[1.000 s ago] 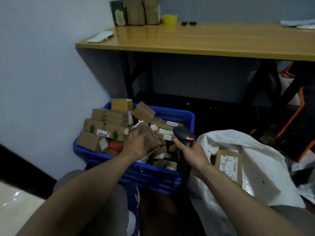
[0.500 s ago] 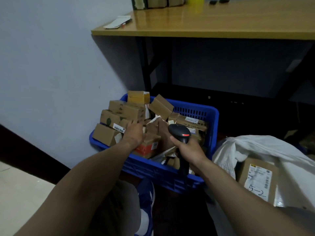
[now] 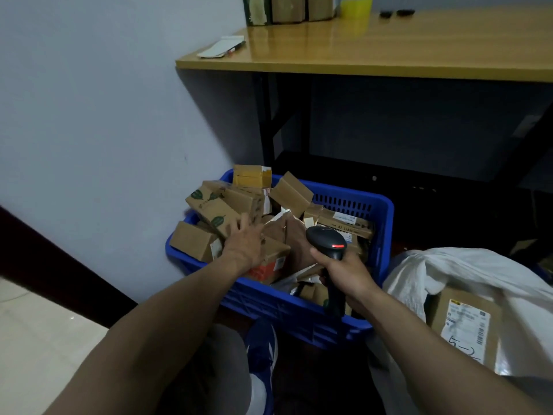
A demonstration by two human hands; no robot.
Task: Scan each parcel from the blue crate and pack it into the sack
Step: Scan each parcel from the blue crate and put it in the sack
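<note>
Left hand point(image 3: 245, 244) lies, fingers spread, on the leaf-printed carton point(image 3: 214, 209) heaped high in the blue crate point(image 3: 299, 310). Right hand point(image 3: 344, 274) wraps the barcode scanner point(image 3: 327, 244), its red light on. Risky: cartons overtop the rim, so one tug could spill neighbours. The sack point(image 3: 449, 271) gapes just beside the crate.
</note>
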